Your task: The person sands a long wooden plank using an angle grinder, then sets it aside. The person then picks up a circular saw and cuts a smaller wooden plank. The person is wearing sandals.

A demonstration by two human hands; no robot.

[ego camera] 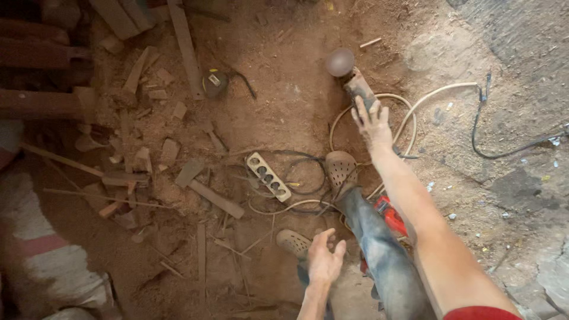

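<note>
Right hand [372, 120] clamped on angle grinder [351, 74] lying on sawdust floor [284, 101] past the front shoe [342, 170], left hand [323, 259] loose, fingers apart, holding nothing; looks like pickup step, lift calls for clearing the white cord [415, 106].

Warm, dim light, brighter at the right. The left edge sinks into shadow. Corners look soft and bent.
</note>
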